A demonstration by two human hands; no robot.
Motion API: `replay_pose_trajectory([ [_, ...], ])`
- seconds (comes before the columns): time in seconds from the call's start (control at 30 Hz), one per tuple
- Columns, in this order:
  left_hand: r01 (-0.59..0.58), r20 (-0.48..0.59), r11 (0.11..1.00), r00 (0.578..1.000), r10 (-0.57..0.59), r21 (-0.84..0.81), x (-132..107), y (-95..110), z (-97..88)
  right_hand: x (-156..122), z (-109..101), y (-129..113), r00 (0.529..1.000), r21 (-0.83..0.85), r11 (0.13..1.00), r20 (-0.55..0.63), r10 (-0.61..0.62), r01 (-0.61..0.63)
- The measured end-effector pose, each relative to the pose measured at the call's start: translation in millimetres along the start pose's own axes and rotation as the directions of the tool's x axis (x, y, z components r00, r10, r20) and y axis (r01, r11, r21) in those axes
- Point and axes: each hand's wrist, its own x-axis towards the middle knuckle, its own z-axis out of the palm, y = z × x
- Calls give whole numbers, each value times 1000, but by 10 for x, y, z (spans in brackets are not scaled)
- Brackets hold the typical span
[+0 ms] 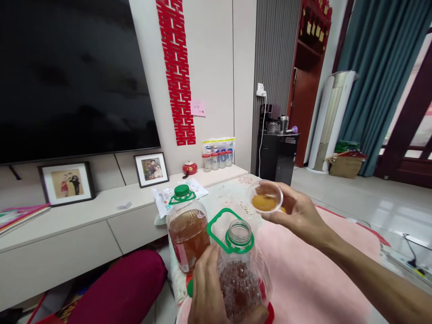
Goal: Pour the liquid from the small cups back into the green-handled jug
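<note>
Right fingers [293, 194] hold cup [265, 198]; bag [222, 145] reads "100"

Two framed photos [67, 182] below a large black television [74, 81]

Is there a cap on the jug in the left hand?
No, the jug in the left hand has an open, uncovered neck.

From the person's head, the lone camera looked forward and down, close over the bare left hand [207, 288] and bare right hand [299, 216], facing a flat, pale panelled wall [212, 58].
</note>
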Motion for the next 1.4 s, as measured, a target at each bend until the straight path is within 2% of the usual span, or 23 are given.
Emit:
replay_pose_trajectory([
  [0.1, 3, 27, 999, 1000, -2, -34, 0, -19, -19, 49, 64, -147, 990, -120, 985, 76, -116, 124],
  [0.2, 12, 52, 998, 999, -9, -58, 2, -29, -28, 88, 89, -230, 965, -270, 929, 145, -220, 253],
  [0.33, -10, 8, 996, 1000, 11, -89, 2, -28, -4, 124, 85, -249, 905, -399, 813, 216, -366, 424],
  [0.5, 8, 8, 994, 1000, -7, -108, 0, -37, 20, 136, 69, -223, 823, -432, 701, 280, -493, 567],
  [0.63, 9, 22, 996, 1000, -8, -84, -1, -30, 23, 149, 68, -237, 776, -438, 642, 315, -547, 630],
  [0.77, 19, -20, 999, 1000, -20, -39, 0, 2, 32, 165, 73, -274, 736, -429, 600, 337, -587, 675],
  [1.07, -39, -59, 999, 997, 39, 2, -10, -54, 65, 172, 82, -349, 686, -433, 536, 376, -624, 725],
  [1.27, -46, -6, 998, 999, 45, -31, -10, -125, 67, 186, 86, -398, 672, -450, 504, 407, -618, 737],
  [1.4, -51, -67, 999, 997, 50, -4, -12, -75, 96, 183, 89, -422, 665, -468, 480, 422, -616, 742],
])
